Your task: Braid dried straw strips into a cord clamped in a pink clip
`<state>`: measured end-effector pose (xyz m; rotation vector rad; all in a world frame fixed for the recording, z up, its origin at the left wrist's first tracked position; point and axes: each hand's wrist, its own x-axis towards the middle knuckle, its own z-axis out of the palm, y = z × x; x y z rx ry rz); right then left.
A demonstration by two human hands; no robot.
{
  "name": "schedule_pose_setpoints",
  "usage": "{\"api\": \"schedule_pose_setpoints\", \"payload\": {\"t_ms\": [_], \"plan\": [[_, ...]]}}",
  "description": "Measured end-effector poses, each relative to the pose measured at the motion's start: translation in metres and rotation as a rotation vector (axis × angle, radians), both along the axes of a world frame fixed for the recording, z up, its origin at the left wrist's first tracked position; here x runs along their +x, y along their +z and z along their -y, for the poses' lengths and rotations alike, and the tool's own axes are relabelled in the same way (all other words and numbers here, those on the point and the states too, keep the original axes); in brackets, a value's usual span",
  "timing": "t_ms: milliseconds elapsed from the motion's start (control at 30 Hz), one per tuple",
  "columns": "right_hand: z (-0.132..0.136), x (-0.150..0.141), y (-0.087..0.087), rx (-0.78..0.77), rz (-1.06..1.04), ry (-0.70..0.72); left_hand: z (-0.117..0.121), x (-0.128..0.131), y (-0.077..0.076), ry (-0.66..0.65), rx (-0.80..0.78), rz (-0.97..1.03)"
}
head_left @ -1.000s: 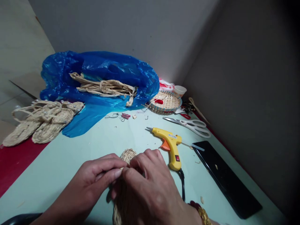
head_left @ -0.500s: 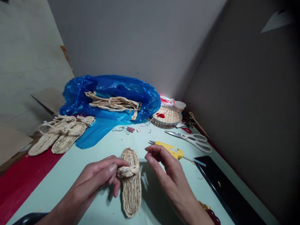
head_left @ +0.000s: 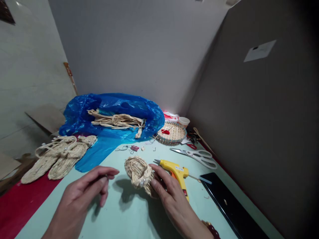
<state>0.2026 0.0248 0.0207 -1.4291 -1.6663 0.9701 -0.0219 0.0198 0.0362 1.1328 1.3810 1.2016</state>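
My right hand (head_left: 169,192) grips a small woven straw sandal (head_left: 139,173) and holds it tilted above the pale green table (head_left: 129,215). A braided strap with pearl beads runs across the sandal. My left hand (head_left: 87,189) hovers a little to the left of the sandal, apart from it, fingers loosely stretched and holding nothing. A yellow glue gun (head_left: 178,172) lies just behind my right hand.
A finished pair of straw sandals (head_left: 53,157) lies at the left on red cloth. A blue plastic bag (head_left: 109,114) holds straw bundles (head_left: 116,121). A woven tray (head_left: 173,132), white scissors (head_left: 199,156) and a black flat slab (head_left: 231,205) sit along the right wall.
My right hand took hold of the sandal and lifted it off the table, tilting it. My left hand let go of the strap and drew away to the left.
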Motion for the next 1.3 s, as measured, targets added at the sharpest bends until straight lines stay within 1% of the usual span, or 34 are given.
{"api": "schedule_pose_setpoints", "payload": {"t_ms": [67, 133, 233, 367, 500, 567, 633, 800, 900, 1033, 1100, 1167, 1233, 1300], "plan": [[-0.001, 0.001, 0.004, 0.012, -0.050, 0.020, -0.006, -0.003, -0.001, 0.067, -0.009, 0.026], [-0.002, 0.001, 0.009, 0.045, -0.100, 0.071, -0.010, -0.004, -0.004, 0.071, -0.018, 0.071], [-0.002, 0.001, 0.013, 0.056, -0.148, 0.120, -0.011, -0.004, -0.009, -0.010, -0.022, 0.075], [-0.003, 0.002, 0.011, 0.028, -0.180, 0.117, -0.010, -0.003, -0.016, -0.112, -0.058, 0.028], [-0.002, 0.003, 0.012, 0.056, -0.169, 0.129, -0.010, -0.001, -0.020, -0.238, -0.112, 0.068], [-0.001, 0.003, 0.013, 0.074, -0.149, 0.147, -0.010, 0.001, -0.022, -0.277, -0.123, 0.077], [0.001, 0.003, 0.013, 0.078, -0.119, 0.157, -0.008, 0.002, -0.025, -0.290, -0.143, 0.084], [0.006, 0.000, 0.012, 0.055, -0.074, 0.117, -0.007, 0.004, -0.032, -0.249, -0.206, 0.185], [0.008, -0.002, 0.013, 0.062, -0.088, 0.102, -0.007, 0.006, -0.026, -0.237, -0.226, 0.246], [0.009, -0.008, 0.011, 0.045, -0.082, 0.126, -0.003, 0.009, -0.006, -0.128, -0.154, 0.297], [0.012, -0.011, 0.006, 0.038, -0.040, 0.159, 0.001, 0.008, 0.000, -0.112, -0.121, 0.313], [0.015, -0.015, 0.001, 0.065, 0.001, 0.219, 0.005, 0.004, 0.000, -0.147, -0.134, 0.277], [0.019, -0.018, -0.002, 0.136, 0.019, 0.259, 0.011, -0.003, -0.003, -0.175, -0.164, 0.207], [0.022, -0.019, -0.001, 0.231, 0.004, 0.267, 0.018, -0.017, -0.003, -0.127, -0.154, 0.162]]}}
